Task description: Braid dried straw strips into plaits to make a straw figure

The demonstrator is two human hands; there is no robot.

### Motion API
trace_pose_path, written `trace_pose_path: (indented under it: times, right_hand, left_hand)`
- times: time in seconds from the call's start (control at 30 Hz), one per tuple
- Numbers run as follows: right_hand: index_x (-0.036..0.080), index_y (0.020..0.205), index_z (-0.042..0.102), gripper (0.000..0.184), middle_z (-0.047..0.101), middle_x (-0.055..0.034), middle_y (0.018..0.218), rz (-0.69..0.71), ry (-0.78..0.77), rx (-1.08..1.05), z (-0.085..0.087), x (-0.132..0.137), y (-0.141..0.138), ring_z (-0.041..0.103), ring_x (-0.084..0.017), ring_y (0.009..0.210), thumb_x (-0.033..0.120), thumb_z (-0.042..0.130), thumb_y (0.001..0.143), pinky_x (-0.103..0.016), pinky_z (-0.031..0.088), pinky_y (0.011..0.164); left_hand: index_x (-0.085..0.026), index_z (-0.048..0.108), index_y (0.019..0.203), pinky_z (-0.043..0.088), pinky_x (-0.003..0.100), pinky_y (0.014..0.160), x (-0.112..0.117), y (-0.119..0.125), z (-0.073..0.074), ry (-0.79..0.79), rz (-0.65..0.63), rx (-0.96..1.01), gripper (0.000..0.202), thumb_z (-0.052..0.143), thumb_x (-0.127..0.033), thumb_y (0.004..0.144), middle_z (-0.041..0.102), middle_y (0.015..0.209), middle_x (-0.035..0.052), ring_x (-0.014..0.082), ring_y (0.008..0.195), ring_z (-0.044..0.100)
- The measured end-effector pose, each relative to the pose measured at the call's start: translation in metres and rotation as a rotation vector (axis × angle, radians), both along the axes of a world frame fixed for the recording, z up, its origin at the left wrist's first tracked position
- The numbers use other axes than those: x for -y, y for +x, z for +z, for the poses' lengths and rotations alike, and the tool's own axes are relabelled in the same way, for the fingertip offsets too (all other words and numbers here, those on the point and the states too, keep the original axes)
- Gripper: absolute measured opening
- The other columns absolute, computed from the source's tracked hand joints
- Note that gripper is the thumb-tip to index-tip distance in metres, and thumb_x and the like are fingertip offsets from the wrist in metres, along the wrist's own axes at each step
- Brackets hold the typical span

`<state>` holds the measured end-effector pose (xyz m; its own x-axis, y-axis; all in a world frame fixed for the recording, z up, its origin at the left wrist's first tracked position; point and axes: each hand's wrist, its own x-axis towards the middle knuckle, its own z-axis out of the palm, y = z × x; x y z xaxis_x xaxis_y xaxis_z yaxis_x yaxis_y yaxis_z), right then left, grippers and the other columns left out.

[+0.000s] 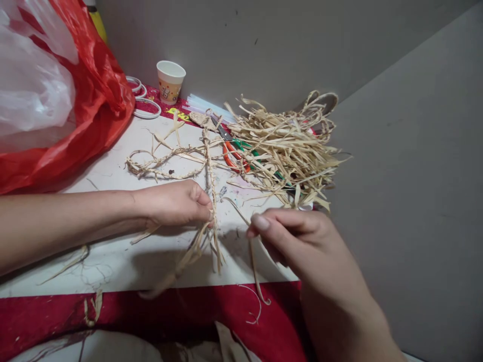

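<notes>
A white-topped table [123, 138] is spreading across the frame, red cloth showing along its near edge. A red plastic bag [101, 95] is filling the upper left, with white plastic [37, 100] bulging inside it. A pile of dried, straw-coloured strips [279, 141] is lying right of centre, against the grey wall [407, 151]. The right hand [302, 241] is curling at the lower right, while the left hand [175, 201] is reaching in from the left edge. A braid [209, 166] is running down the centre, with the left fingertips pinching its lower part and loose ends hanging below. Scissors [226, 136] are resting beside the pile, and a paper cup [169, 90] is standing at upper left of centre. One thin strip [254, 261] is passing through the right hand's thumb-and-finger pinch, dangling towards the bottom.
</notes>
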<state>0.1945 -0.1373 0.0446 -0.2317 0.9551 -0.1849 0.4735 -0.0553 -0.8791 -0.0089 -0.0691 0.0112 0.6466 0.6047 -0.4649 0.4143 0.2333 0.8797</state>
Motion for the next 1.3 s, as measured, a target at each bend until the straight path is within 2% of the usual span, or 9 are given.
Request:
trace_pose_path:
  times: [0.1, 0.2, 0.3, 0.37, 0.5, 0.67, 0.83, 1.03, 1.3]
  right_hand:
    - [0.017, 0.079, 0.062, 0.020, 0.055, 0.0017, 0.058, -0.121, -0.047, -0.156, -0.019, -0.014, -0.005, 0.045, -0.008, 0.048, 0.037, 0.065, 0.080, -0.021, 0.035, 0.046]
    - [0.017, 0.096, 0.059, 0.032, 0.062, -0.0015, 0.081, -0.024, -0.234, -0.315, -0.036, -0.020, -0.019, 0.056, -0.010, 0.066, 0.029, 0.075, 0.071, -0.022, 0.045, 0.061]
    - [0.016, 0.092, 0.056, 0.033, 0.061, 0.0001, 0.078, 0.079, -0.424, -0.460, -0.049, -0.019, -0.028, 0.058, -0.010, 0.067, 0.027, 0.076, 0.068, -0.024, 0.047, 0.068]
    - [0.015, 0.088, 0.056, 0.026, 0.059, 0.0002, 0.074, 0.116, -0.473, -0.505, -0.054, -0.019, -0.030, 0.056, -0.009, 0.062, 0.030, 0.071, 0.073, -0.024, 0.047, 0.065]
    - [0.015, 0.082, 0.053, 0.017, 0.050, 0.0027, 0.066, 0.166, -0.464, -0.408, -0.053, -0.019, -0.025, 0.038, -0.005, 0.048, 0.032, 0.057, 0.085, -0.018, 0.033, 0.045]
    - [0.016, 0.079, 0.051, 0.026, 0.036, 0.0045, 0.063, 0.198, -0.425, -0.262, -0.043, -0.023, -0.020, 0.030, -0.007, 0.053, 0.040, 0.053, 0.087, -0.018, 0.024, 0.045]
    - [0.015, 0.072, 0.051, 0.040, 0.031, 0.0062, 0.058, 0.269, -0.468, -0.275, -0.049, -0.028, -0.017, 0.023, -0.006, 0.049, 0.051, 0.047, 0.089, -0.020, 0.018, 0.042]
    - [0.017, 0.064, 0.042, 0.037, 0.026, 0.0089, 0.051, 0.212, -0.595, -0.500, -0.061, -0.028, -0.018, 0.016, -0.005, 0.044, 0.045, 0.050, 0.088, -0.020, 0.011, 0.041]
    - [0.018, 0.056, 0.041, 0.040, 0.031, 0.0082, 0.044, 0.120, -0.487, -0.418, -0.058, -0.021, -0.026, 0.021, -0.005, 0.039, 0.041, 0.048, 0.089, -0.020, 0.016, 0.038]
  left_hand:
    - [-0.015, 0.060, 0.060, 0.022, 0.020, 0.042, -0.001, -0.001, -0.003, -0.031, -0.012, 0.051, 0.015, 0.057, -0.025, 0.071, 0.050, 0.049, -0.0044, 0.0050, 0.042, 0.032]
    - [-0.014, 0.058, 0.060, 0.023, 0.019, 0.043, -0.002, -0.001, -0.007, -0.049, -0.030, 0.108, 0.018, 0.057, -0.026, 0.073, 0.047, 0.049, -0.0054, 0.0045, 0.043, 0.031]
    - [-0.013, 0.061, 0.063, 0.032, 0.018, 0.050, -0.002, -0.001, -0.010, -0.074, -0.087, 0.158, 0.017, 0.054, -0.023, 0.075, 0.055, 0.055, -0.0023, 0.0063, 0.049, 0.042]
    - [-0.013, 0.062, 0.064, 0.036, 0.019, 0.055, -0.002, -0.001, -0.010, -0.055, -0.143, 0.165, 0.020, 0.050, -0.023, 0.077, 0.059, 0.059, 0.0001, 0.0083, 0.054, 0.048]
    - [-0.014, 0.064, 0.066, 0.029, 0.019, 0.048, -0.002, -0.002, -0.007, 0.084, -0.162, 0.058, 0.021, 0.051, -0.026, 0.076, 0.056, 0.057, -0.0017, 0.0070, 0.048, 0.038]
    - [-0.016, 0.057, 0.061, 0.019, 0.021, 0.042, -0.001, -0.003, -0.001, 0.147, -0.152, -0.029, 0.020, 0.050, -0.027, 0.076, 0.038, 0.047, -0.0056, 0.0068, 0.043, 0.027]
    - [-0.016, 0.056, 0.061, 0.020, 0.022, 0.043, -0.001, -0.004, 0.001, 0.203, -0.191, -0.036, 0.021, 0.047, -0.027, 0.076, 0.040, 0.049, -0.0047, 0.0075, 0.044, 0.029]
    - [-0.017, 0.048, 0.057, 0.022, 0.021, 0.046, 0.001, -0.003, 0.001, 0.355, -0.211, -0.077, 0.021, 0.044, -0.023, 0.076, 0.038, 0.050, -0.0048, 0.0084, 0.048, 0.032]
    - [-0.018, 0.054, 0.059, 0.026, 0.024, 0.050, 0.001, 0.000, 0.009, 0.632, -0.293, -0.252, 0.022, 0.043, -0.022, 0.077, 0.049, 0.053, -0.0012, 0.0108, 0.049, 0.037]
